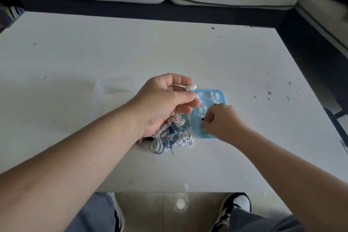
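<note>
- Two hands at work over a white table [94, 52], both near its front middle.
- Left hand [163, 103]: raised, thumb and forefinger clamped on a white earphone [191, 87] just behind its bud; the bud sticks out past the fingertips towards the tray.
- Earphone's cable [179, 108]: hangs from the left palm down into the pile.
- Pile of earphones [169, 137]: white, blue and pink coiled cables on the table, under the left wrist, just left of the tray.
- Blue tray [223, 94]: flat on the table, strewn with small ear tips [202, 108], mostly white.
- Right hand [220, 120]: over the tray's near half, fingers curled, tips down among the ear tips; whether it pinches one cannot be told.
</note>
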A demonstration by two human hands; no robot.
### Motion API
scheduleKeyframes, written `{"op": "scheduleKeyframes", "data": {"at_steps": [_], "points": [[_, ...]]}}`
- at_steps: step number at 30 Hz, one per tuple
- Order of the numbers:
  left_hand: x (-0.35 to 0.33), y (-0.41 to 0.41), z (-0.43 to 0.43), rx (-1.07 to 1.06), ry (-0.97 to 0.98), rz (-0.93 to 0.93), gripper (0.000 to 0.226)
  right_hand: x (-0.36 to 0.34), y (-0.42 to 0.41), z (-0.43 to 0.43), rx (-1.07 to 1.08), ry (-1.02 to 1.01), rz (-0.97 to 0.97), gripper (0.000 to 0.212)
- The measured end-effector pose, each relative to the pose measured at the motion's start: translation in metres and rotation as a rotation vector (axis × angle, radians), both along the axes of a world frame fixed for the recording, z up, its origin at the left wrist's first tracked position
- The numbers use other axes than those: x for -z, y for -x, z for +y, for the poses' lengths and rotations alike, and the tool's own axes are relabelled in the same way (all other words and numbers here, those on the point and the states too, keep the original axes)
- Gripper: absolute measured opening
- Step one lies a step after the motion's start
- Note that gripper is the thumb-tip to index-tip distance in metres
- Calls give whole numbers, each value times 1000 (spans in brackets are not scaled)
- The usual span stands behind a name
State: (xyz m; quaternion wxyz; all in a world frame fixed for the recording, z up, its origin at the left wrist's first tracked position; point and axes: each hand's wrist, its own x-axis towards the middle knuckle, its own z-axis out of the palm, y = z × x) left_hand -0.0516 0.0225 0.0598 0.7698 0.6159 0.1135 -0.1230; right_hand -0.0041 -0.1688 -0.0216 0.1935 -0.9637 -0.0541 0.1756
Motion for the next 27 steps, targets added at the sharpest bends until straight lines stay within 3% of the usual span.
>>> {"op": "scheduleKeyframes", "data": {"at_steps": [17, 20, 24, 27], "points": [[0, 0, 7, -35, 50, -9, 31, -6, 1, 1, -13, 47, -86, 15], [1, -1, 8, -73, 29, -10, 30, -27, -1, 2, 131, -241, -45, 13], [0, -5, 10, -128, 33, -24, 27, -72, 7, 12, 444, -1096, 293, 11], [-1, -7, 12, -160, 72, -62, 27, -83, 12, 21, 420, -1332, 421, 18]]}}
